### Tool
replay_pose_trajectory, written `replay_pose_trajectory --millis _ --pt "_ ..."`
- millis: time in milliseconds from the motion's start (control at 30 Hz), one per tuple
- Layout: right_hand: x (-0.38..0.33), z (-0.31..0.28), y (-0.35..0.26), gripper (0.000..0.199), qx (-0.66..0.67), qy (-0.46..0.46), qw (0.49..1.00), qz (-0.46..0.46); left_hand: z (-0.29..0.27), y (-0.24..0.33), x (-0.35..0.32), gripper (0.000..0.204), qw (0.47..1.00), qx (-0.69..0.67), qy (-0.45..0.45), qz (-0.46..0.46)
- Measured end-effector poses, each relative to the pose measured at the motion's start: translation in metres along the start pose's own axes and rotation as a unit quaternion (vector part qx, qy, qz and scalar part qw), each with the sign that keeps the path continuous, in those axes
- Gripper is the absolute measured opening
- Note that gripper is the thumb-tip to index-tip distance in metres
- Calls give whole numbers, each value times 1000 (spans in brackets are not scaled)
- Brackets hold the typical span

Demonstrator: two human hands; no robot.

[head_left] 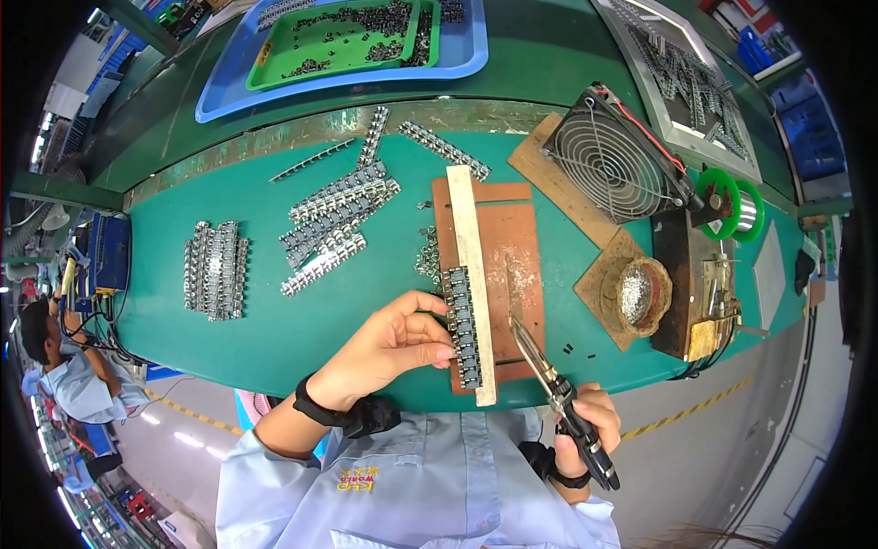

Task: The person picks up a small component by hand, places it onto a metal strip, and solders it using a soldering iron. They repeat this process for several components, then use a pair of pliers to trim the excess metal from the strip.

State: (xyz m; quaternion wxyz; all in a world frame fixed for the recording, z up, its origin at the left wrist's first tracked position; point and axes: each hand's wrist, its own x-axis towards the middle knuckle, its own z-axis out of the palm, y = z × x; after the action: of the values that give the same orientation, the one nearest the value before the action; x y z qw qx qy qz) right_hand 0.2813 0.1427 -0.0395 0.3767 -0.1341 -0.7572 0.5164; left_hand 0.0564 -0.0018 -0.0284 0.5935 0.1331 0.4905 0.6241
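Near the front edge of the green surface (283, 352), a brown board (512, 238) carries a pale bar (464, 210). My right grip (593, 423) is wrapped round the soldering iron (569, 416): stiff, probably light, best held by its dark handle, clear of the metal tip. Along the bar's left side lies the component strip (463, 320), likely light with bendable pins, best taken by its long edges; black blocks, silvery pins. My left grip (389, 340) meets its left edge; whether pinching, I cannot tell.
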Motion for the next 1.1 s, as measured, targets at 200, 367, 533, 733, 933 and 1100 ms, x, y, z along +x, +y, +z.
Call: replay_pose_trajectory --millis 200,367,533,733,933,1100 --pt "2 -2 -12 34 14 -33 999 -6 2 -1 -1 36 1000 -10 5 6" --pt "6 -3 -15 34 11 -91 996 -5 2 -4 -1 35 1000 -23 6 16" --pt "11 -1 -17 32 8 -125 992 6 3 -4 -3 33 1000 -19 17 13" --pt "9 3 -14 32 2 -113 994 -3 9 -1 -3 34 999 -13 45 -1" --pt "9 3 -12 33 4 -112 994 -8 9 -1 -4 32 999 -9 47 -2" --pt "8 3 -13 33 6 -112 994 -5 8 -2 -4 31 999 -17 44 6"
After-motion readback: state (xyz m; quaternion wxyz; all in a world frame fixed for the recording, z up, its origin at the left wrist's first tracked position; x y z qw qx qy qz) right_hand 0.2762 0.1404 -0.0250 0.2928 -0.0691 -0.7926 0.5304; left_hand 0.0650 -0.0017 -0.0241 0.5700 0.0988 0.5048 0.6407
